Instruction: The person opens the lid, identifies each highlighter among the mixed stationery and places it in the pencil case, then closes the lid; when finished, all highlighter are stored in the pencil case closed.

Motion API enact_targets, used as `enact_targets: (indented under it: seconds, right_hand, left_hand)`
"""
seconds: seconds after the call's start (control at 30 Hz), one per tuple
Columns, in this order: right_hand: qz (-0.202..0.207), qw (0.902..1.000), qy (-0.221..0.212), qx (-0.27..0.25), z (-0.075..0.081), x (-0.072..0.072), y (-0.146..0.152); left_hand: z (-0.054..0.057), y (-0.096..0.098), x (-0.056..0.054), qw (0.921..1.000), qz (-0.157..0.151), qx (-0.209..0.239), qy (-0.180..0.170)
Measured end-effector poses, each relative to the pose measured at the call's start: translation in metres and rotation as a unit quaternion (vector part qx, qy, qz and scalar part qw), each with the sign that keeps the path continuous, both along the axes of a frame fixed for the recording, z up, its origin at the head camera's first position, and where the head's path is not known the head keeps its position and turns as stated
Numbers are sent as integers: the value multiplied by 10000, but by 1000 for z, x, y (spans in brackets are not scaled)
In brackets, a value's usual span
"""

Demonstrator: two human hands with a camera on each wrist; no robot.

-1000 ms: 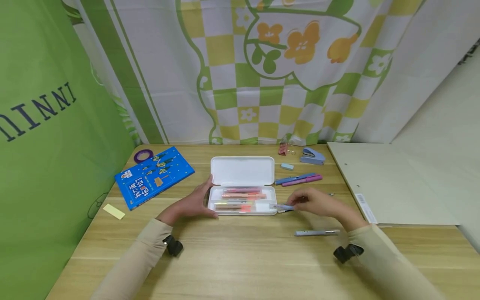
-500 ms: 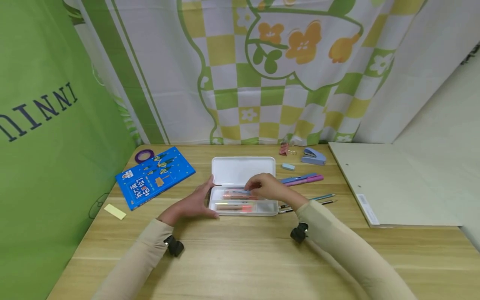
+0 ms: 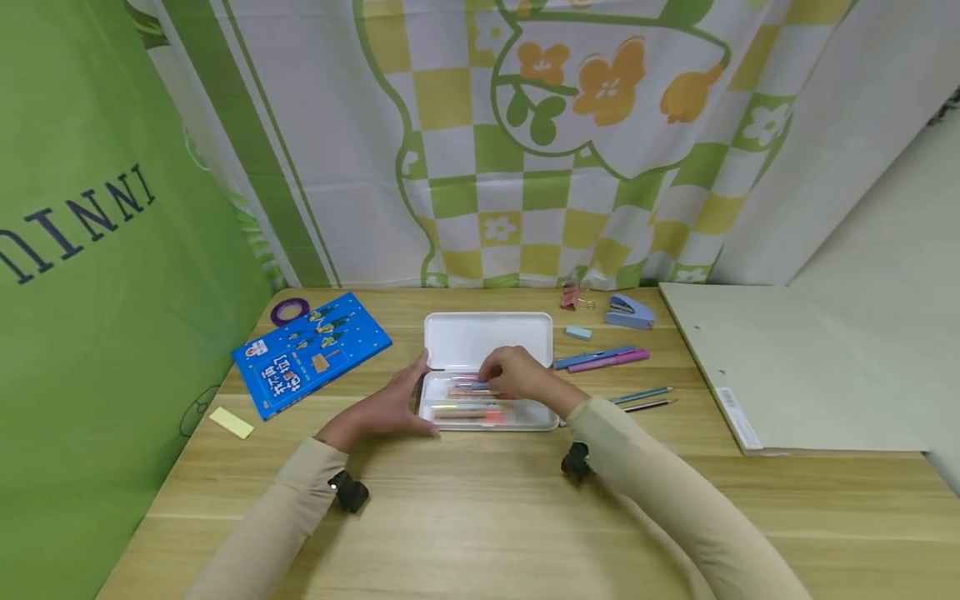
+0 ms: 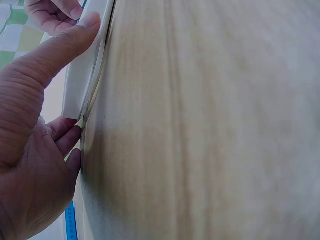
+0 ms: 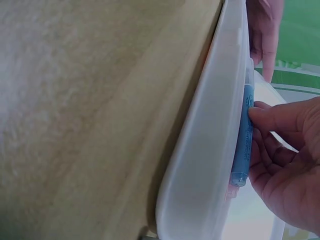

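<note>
Pale wood-grain table [image 3: 480, 525], green-and-yellow checked curtain [image 3: 450, 193] behind. Slim blue marker with a clear end [image 5: 243, 137] is over or in the rear compartment of the open white plastic pencil case [image 3: 536, 414]; right hand [image 3: 517, 373] has it pinched between thumb and fingertips. Left hand [image 3: 384, 408] braces the case's left end, thumb laid along the front wall, not wrapped round it. To do this well, I'd hold the marker parallel to the long wall, lay it flat beside the orange pen [image 3: 456, 392], and release only once both ends sit below the rim, else the white lid [image 3: 487, 337] may not close. Light left-hand pressure should do. Right of the case: teal pencil [image 3: 643, 394] and black pencil [image 3: 649, 406], left ends hidden by the beige right sleeve [image 3: 667, 483]; farther back, blue pen [image 3: 600, 356] and magenta pen [image 3: 611, 360]. Can't tell whether the marker touches anything beneath; the right hand blocks part of the rear compartment. Left wrist view crops the case. Marker print unreadable.
</note>
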State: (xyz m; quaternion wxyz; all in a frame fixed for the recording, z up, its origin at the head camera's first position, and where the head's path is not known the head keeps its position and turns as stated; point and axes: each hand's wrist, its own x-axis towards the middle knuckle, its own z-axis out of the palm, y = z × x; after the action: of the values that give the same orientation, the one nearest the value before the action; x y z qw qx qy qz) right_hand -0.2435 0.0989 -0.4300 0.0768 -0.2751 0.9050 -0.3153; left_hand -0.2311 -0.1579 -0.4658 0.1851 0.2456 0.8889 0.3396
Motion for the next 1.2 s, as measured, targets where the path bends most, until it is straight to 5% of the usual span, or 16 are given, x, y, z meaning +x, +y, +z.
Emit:
enact_targets:
  seconds: [0.4, 0.7, 1.2]
  right_hand:
    - [-52, 9998, -65, -184, 0, 1, 5]
    - [88, 9943, -367, -1002, 16, 13, 56]
    - [205, 9873, -1250, -963, 14, 69, 156]
  left_hand:
    - [-2, 0, 0, 10000, -15, -24, 11]
    - [0, 1, 0, 10000, -20, -20, 53]
    - [1, 0, 1, 10000, -19, 28, 26]
